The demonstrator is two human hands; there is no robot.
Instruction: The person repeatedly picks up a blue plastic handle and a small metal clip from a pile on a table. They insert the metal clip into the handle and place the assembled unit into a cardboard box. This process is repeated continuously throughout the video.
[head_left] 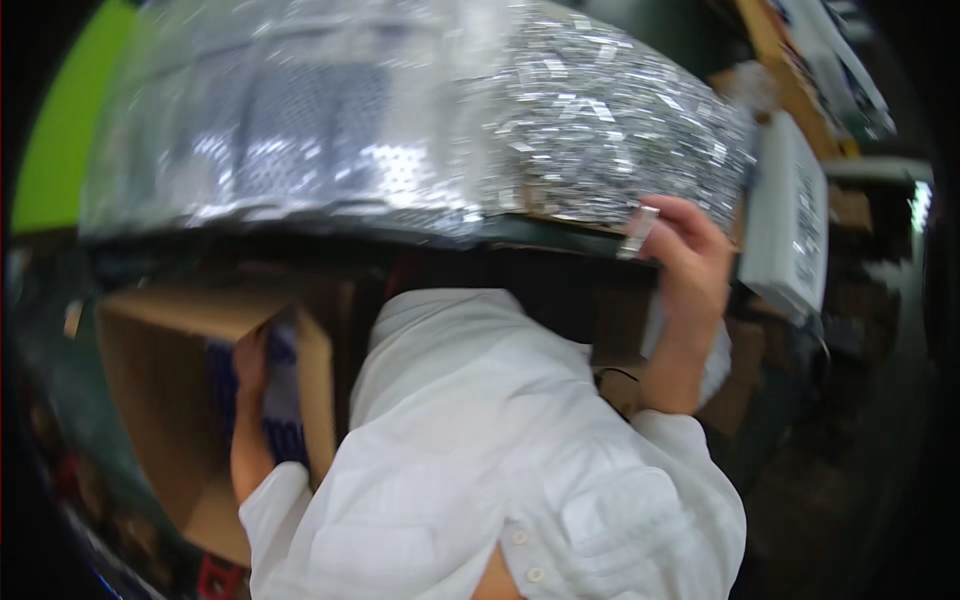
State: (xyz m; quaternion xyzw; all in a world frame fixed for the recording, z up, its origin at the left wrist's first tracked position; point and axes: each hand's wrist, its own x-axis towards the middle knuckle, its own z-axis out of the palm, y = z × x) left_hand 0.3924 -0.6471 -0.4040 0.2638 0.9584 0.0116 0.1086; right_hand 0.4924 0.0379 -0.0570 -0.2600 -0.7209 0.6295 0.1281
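Observation:
Between thumb and fingers, my right hand pinches a small shiny silver metal piece. It is at the near edge of a wide heap of similar silver pieces, which are blurred. My left hand reaches into an open cardboard box on the left, near the box's far inner corner. Blue-and-white printed material lies beside it in the box. The left fingers are dim and partly hidden, so their hold is unclear.
Clear plastic packs cover the left of the work surface, beside a bright green panel. A white box-shaped case stands right of the heap. More cardboard is low on the right.

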